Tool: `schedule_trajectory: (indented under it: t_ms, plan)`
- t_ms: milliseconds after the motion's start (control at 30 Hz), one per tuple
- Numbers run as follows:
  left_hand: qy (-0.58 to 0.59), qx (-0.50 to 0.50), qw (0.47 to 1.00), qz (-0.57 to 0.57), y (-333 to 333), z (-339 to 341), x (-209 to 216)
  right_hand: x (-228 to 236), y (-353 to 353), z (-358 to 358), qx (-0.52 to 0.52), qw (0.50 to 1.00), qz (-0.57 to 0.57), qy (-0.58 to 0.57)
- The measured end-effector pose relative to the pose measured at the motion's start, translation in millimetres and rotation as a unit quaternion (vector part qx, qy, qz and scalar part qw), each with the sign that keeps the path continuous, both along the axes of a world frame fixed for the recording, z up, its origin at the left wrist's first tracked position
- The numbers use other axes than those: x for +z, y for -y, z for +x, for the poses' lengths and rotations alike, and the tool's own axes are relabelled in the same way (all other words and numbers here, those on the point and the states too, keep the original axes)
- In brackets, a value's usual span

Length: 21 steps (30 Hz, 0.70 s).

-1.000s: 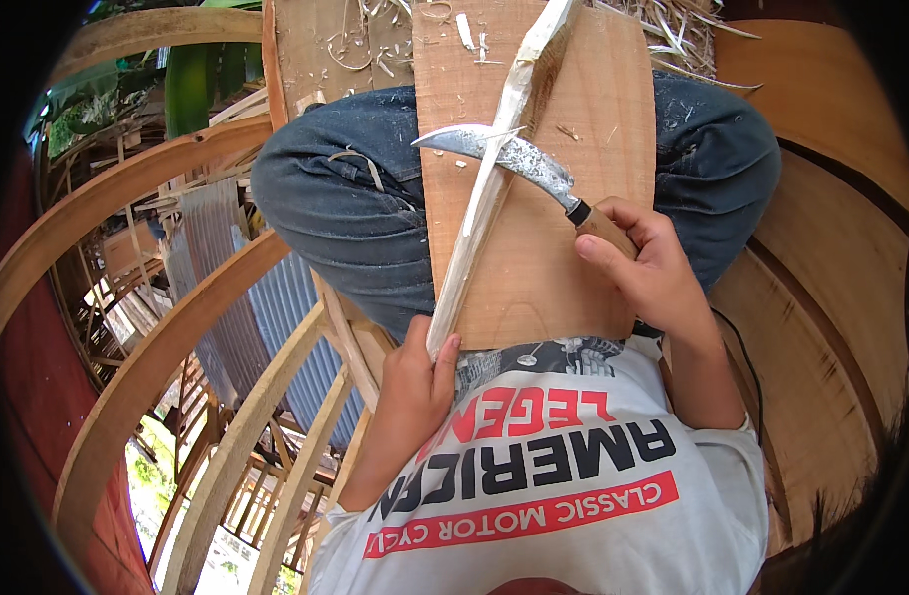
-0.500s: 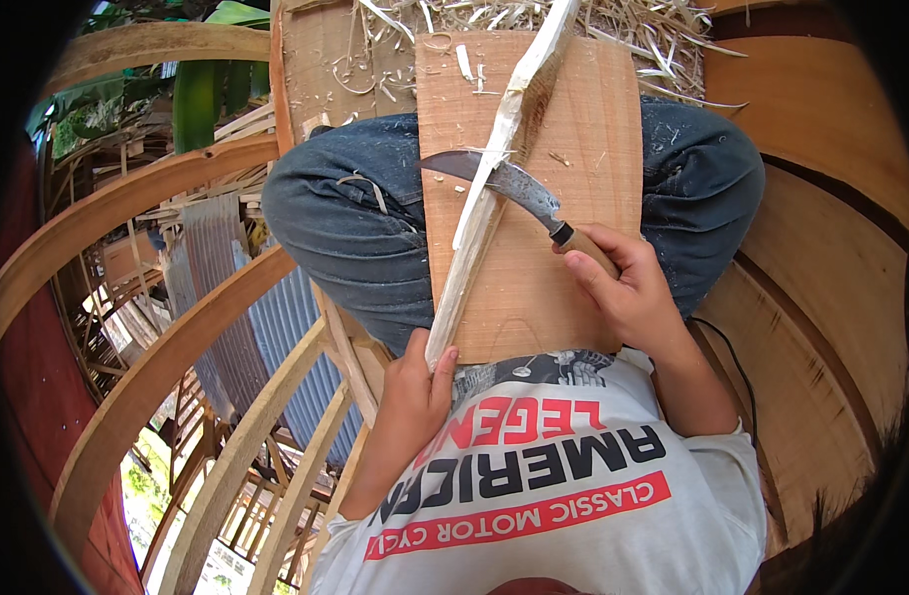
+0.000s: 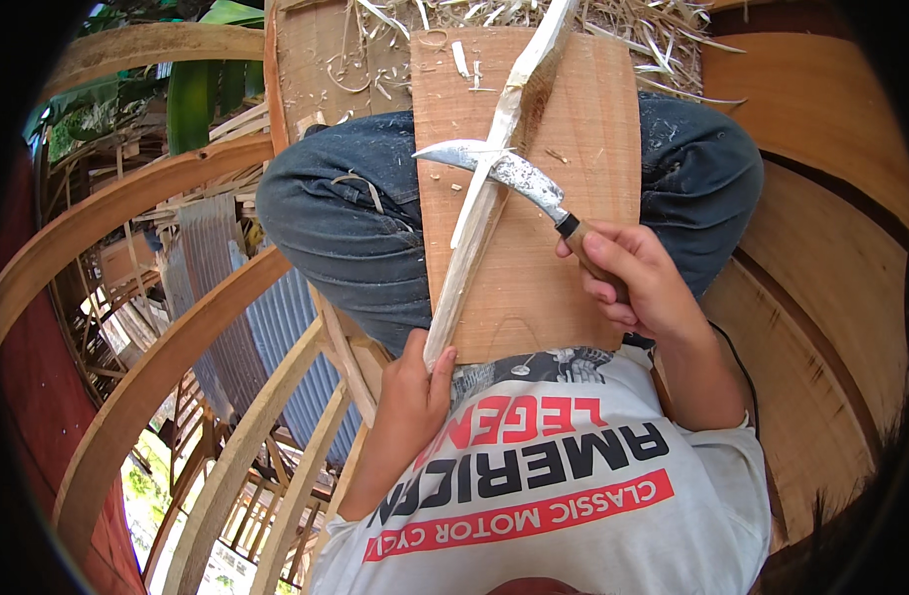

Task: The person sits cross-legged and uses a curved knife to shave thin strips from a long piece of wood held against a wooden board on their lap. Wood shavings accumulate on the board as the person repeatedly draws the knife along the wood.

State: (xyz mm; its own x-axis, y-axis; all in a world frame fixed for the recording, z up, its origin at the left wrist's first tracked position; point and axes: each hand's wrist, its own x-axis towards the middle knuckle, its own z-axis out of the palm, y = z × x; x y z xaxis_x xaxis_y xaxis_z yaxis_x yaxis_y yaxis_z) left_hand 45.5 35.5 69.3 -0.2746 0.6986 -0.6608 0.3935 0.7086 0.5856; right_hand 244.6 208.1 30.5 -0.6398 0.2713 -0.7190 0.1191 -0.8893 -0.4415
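Note:
A long, pale wooden stick point(image 3: 474, 230) lies slantwise over a flat wooden board point(image 3: 583, 129) across my lap. My left hand point(image 3: 415, 387) is closed round the stick's near end, by my shirt. My right hand point(image 3: 638, 273) grips the brown wooden handle of a curved knife point(image 3: 529, 178). Its blade crosses the stick around the middle, with the tip pointing left past it. A peeled strip of lighter wood point(image 3: 474, 203) hangs along the stick's left side, below the blade. Small wood chips point(image 3: 557, 157) are scattered on the board.
Wood shavings point(image 3: 663, 45) pile up beyond the board. My legs in dark jeans point(image 3: 345, 228) are folded under it. Curved wooden slats point(image 3: 167, 372) form a railing on the left, with corrugated sheets point(image 3: 296, 327) beyond. Wide planks point(image 3: 811, 238) lie on the right.
My right hand has turned the knife, so the blade's broad face now shows bright instead of dark. The hand has shifted slightly, while the left hand and stick stay nearly still.

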Motion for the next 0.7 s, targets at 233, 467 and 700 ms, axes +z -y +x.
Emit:
schedule_trajectory:
  t_ms: [233, 467, 700]
  plan:
    - [-0.003, -0.009, 1.0, -0.01, 0, 0, -1, 4, 7, 4, -0.016, 1.0, 0.011, 0.004]
    - [0.002, -0.007, 1.0, -0.009, -4, 0, -1, 6, 21, -2, -0.042, 0.982, 0.16, 0.096]
    - [-0.001, -0.013, 1.0, -0.01, -2, 0, -2, -2, 36, -8, -0.058, 0.945, 0.282, 0.156]
